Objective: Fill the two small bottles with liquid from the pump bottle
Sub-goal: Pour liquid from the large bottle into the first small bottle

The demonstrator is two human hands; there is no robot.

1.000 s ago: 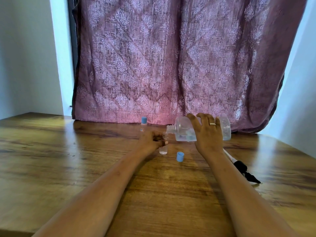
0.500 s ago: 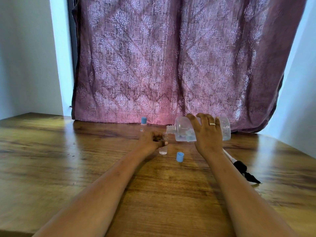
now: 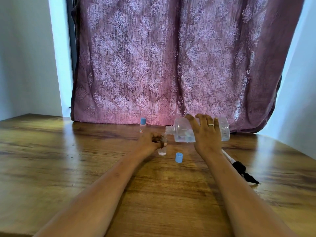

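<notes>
Between the hands, a small open bottle (image 3: pixel 162 151) stands upright on the tabletop (image 3: pixel 51 159) with a little clear liquid in its bottom. The left hand (image 3: pixel 150 140) curls its fingers round the bottle's upper part. Just right of it, the right hand (image 3: pixel 206 134), fingers spread and wearing a ring (image 3: pixel 211 124), grips the clear pump bottle (image 3: pixel 181 132) tipped on its side, neck at the small bottle's mouth. A loose blue cap (image 3: pixel 179 157) lies nearer the person, between the wrists. Beyond the left hand stands a capped small bottle (image 3: pixel 143 124). The black pump head (image 3: pixel 239 168) lies right of the right forearm.
</notes>
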